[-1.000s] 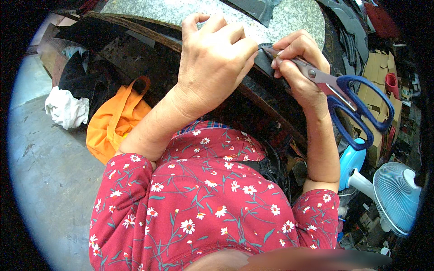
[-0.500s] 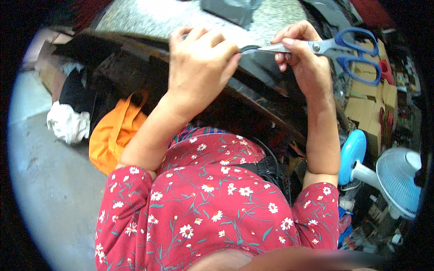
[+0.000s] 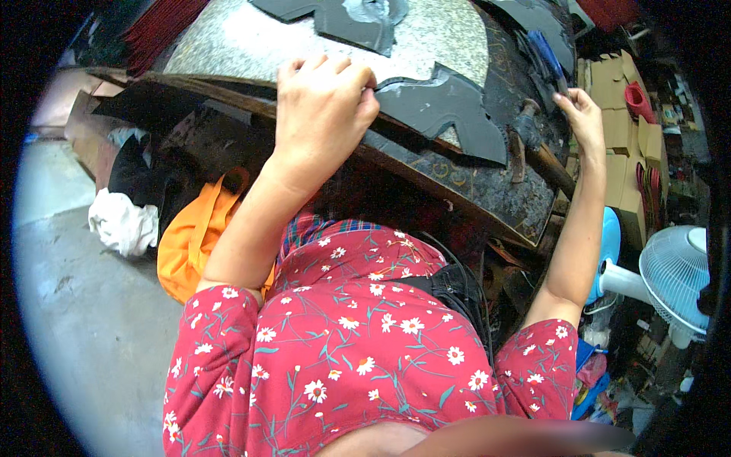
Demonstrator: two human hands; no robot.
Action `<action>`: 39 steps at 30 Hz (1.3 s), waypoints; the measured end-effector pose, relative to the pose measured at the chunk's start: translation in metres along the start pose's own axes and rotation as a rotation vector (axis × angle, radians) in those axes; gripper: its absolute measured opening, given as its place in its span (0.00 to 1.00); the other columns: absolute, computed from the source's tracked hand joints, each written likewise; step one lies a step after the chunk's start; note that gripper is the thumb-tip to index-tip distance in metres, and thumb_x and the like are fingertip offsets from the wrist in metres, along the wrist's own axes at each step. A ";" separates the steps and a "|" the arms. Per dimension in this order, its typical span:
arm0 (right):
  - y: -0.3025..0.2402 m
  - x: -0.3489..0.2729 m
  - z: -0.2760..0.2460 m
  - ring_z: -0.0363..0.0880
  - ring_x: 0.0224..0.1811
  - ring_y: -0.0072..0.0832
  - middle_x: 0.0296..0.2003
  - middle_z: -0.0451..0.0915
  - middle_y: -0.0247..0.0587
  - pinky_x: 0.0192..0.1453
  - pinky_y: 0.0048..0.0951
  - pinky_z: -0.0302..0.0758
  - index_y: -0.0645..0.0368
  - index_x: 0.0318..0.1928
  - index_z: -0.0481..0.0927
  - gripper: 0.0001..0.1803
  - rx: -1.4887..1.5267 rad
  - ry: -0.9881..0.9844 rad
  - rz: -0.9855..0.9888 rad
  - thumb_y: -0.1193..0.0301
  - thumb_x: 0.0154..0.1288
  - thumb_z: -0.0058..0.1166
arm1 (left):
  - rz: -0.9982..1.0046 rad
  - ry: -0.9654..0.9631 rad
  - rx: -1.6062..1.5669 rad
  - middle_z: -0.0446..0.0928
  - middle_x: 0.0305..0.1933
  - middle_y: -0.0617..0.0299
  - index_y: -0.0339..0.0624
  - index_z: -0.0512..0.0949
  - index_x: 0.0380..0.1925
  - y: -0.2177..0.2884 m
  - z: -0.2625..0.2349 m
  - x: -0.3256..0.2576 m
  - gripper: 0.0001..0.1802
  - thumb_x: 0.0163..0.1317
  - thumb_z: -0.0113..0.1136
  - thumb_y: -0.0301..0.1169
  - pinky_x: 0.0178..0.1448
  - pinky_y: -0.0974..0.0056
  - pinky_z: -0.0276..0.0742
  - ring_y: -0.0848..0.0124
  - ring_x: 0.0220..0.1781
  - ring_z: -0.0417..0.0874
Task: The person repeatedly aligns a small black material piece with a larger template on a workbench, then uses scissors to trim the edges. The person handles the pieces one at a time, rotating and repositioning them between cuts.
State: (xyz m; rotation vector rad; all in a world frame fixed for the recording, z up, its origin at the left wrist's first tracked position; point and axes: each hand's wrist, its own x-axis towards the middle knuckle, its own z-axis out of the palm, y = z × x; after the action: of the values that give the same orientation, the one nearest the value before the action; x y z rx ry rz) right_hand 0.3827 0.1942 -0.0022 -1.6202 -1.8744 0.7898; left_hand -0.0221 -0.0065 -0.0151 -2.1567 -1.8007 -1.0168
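My left hand [image 3: 320,122] is closed at the near edge of the worktable, thumb pressed against the curled fingers. It pinches the left end of a flat dark grey shaped sheet [image 3: 434,103] that stretches to the right over the table edge. At the far right, my right hand [image 3: 585,118] is closed on the blade end of a pair of scissors [image 3: 547,57]. The scissors' blue handles point away from me, over the dark right end of the table. My right fingers hide most of the blades.
More dark grey sheet pieces [image 3: 354,27] lie on the speckled stone slab [image 3: 228,46]. A hammer [image 3: 527,126] rests at the table's right end. Cardboard boxes [image 3: 628,160] and a blue-and-white fan [image 3: 674,278] stand to the right; an orange bag [image 3: 194,247] is at the left.
My right hand has moved right with the scissors, away from my left hand, and the scissors have turned handles-away. The grey sheet now shows broadside, with more pieces visible on the slab.
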 end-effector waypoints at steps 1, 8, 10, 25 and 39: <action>0.010 0.002 0.001 0.70 0.34 0.12 0.32 0.79 0.23 0.39 0.18 0.67 0.60 0.40 0.82 0.13 -0.012 -0.018 0.000 0.66 0.62 0.69 | -0.003 -0.005 0.010 0.78 0.32 0.62 0.46 0.80 0.31 0.000 0.001 0.000 0.03 0.57 0.63 0.31 0.53 0.54 0.68 0.60 0.41 0.80; 0.009 -0.005 0.010 0.78 0.38 0.24 0.37 0.83 0.33 0.45 0.28 0.74 0.58 0.48 0.83 0.20 -0.438 0.089 -0.072 0.60 0.61 0.68 | 0.035 0.067 0.017 0.78 0.35 0.63 0.48 0.77 0.36 -0.001 0.009 0.003 0.05 0.59 0.61 0.30 0.52 0.55 0.67 0.61 0.42 0.80; -0.008 -0.011 0.014 0.82 0.43 0.36 0.42 0.83 0.43 0.50 0.37 0.77 0.56 0.50 0.82 0.21 -0.570 0.151 -0.144 0.59 0.60 0.67 | 0.044 0.109 -0.033 0.77 0.35 0.62 0.48 0.77 0.36 -0.002 0.008 0.004 0.06 0.59 0.61 0.28 0.50 0.55 0.69 0.61 0.41 0.80; -0.175 -0.088 0.123 0.81 0.39 0.17 0.39 0.84 0.30 0.46 0.21 0.78 0.59 0.52 0.83 0.17 0.614 -0.972 -0.150 0.61 0.71 0.59 | -0.181 0.286 -1.202 0.81 0.41 0.65 0.41 0.79 0.44 0.029 0.021 0.022 0.07 0.67 0.61 0.23 0.44 0.70 0.77 0.76 0.42 0.81; -0.156 -0.100 0.136 0.78 0.39 0.14 0.37 0.85 0.29 0.45 0.20 0.75 0.62 0.54 0.84 0.15 0.470 -0.448 -0.314 0.66 0.74 0.57 | -0.349 -0.134 -0.950 0.83 0.37 0.68 0.36 0.85 0.43 0.011 -0.006 0.021 0.09 0.64 0.67 0.28 0.43 0.74 0.75 0.82 0.38 0.79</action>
State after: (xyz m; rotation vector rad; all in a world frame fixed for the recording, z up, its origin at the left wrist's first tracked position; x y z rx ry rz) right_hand 0.1921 0.0665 0.0157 -0.8830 -1.9655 1.4051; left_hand -0.0130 0.0044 0.0047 -2.4184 -2.0495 -2.2168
